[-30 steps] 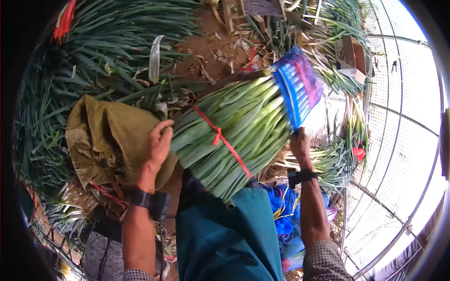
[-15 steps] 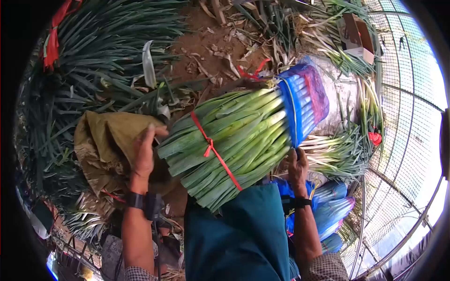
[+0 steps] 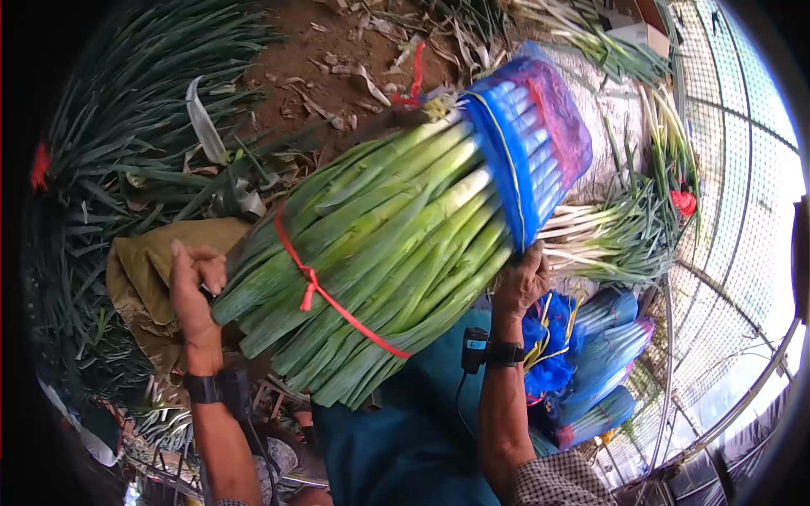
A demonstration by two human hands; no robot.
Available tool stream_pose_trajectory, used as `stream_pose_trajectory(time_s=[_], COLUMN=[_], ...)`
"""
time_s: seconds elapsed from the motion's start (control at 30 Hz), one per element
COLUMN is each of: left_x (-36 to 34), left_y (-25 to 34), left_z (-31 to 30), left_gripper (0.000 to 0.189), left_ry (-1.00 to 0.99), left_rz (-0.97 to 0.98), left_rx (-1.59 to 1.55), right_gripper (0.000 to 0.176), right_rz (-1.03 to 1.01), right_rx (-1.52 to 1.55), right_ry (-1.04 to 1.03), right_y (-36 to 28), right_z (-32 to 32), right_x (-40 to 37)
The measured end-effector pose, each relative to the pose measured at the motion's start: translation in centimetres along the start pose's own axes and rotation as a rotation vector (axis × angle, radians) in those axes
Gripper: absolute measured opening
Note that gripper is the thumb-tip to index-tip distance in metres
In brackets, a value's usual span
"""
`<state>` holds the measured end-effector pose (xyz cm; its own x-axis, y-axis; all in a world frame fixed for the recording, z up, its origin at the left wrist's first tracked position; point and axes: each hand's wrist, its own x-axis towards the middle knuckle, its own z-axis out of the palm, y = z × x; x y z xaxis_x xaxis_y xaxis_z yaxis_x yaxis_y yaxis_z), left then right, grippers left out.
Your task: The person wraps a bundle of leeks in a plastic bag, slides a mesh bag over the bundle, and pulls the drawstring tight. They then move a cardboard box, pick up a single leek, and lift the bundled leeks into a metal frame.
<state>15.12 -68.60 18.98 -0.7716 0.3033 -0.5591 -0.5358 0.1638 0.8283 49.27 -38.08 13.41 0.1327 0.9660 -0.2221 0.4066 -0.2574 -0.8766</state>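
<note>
A large bundle of leeks lies slantwise across the middle, leaf ends toward the lower left. Red twine is tied round the leaves, with its knot on top. The white ends sit inside a blue plastic bag, purple-red at the far side. At the bag's near lower corner my right hand is closed, pinching its edge. My left hand is beside the cut leaf tips, thumb and fingers apart, fingers loosely bent toward the leaves.
An olive cloth lies beyond my left hand. Long green leaves are heaped at the upper left. Loose leeks and more blue-bagged bundles are on the right, before a netted wall. Dry scraps litter the soil.
The leek bundle has come closer and shifted left, still bagged and tied. My left hand has moved left and down with its fingers more bent. My right hand stays at the bag's edge.
</note>
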Motion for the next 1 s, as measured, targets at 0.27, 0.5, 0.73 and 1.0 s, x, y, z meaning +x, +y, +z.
stream_pose_trajectory(time_s=[0.27,0.5,0.73,1.0], left_x=[-0.9,-2.4,-2.7,0.2], left_y=[2.8,12.1,21.0,25.9], left_z=[3.6,14.5,29.4,44.3], left_gripper=[0.046,0.043,0.046,0.026], left_ry=[0.139,0.217,0.221,-0.287], left_rz=[0.023,0.067,0.037,0.283], left_rx=[0.027,0.167,0.305,0.594], right_gripper=[0.038,0.038,0.039,0.055], right_rz=[-0.077,0.074,0.228,0.015], right_rx=[-0.153,-0.075,-0.061,0.144], right_ry=[0.008,0.006,-0.081,-0.319], right_y=[-1.6,-6.5,-9.2,-19.2], right_z=[-0.1,-1.0,-1.8,-11.9], right_x=[1.5,8.4,19.5,25.2])
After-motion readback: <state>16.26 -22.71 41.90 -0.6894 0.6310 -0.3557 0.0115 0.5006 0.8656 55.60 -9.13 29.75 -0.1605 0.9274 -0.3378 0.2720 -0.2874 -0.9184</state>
